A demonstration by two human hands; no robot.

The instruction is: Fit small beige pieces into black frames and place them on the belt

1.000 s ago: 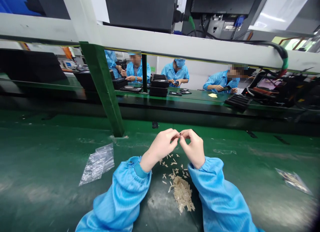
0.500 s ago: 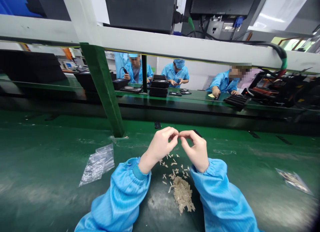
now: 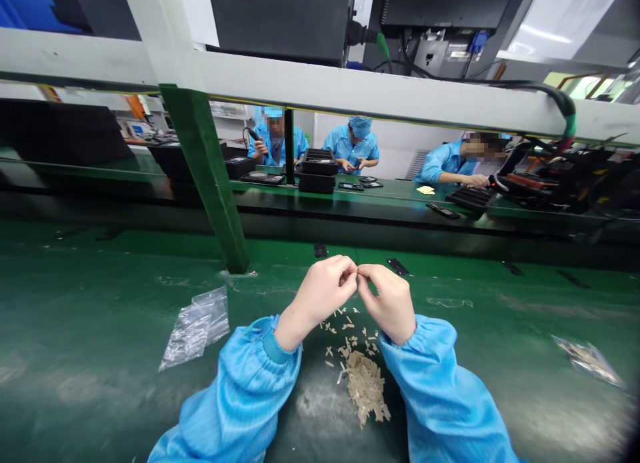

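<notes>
My left hand [image 3: 325, 290] and my right hand [image 3: 390, 300] meet fingertip to fingertip above the green table [image 3: 125, 403]. Both are closed in a pinch. A tiny dark speck shows where the fingertips touch, too small to name. Below the hands lies a heap of small beige pieces [image 3: 367, 386], with loose pieces [image 3: 349, 323] scattered on its far side. Beyond my hands, two small black parts rest on the table: one black part [image 3: 320, 250] behind the left hand, another black part [image 3: 398, 266] behind the right.
Clear plastic bags [image 3: 195, 326] lie at left; another bag with small pieces [image 3: 589, 360] lies at right. A green post [image 3: 207, 183] rises at the table's back. Across the line, several co-workers in blue sit behind black trays [image 3: 318, 172]. A white beam [image 3: 350, 82] crosses overhead.
My right hand's fingers have drawn in slightly, and the hands stay together. Across the line, the right-hand co-worker's arm has shifted right, leaving a black device on the bench.
</notes>
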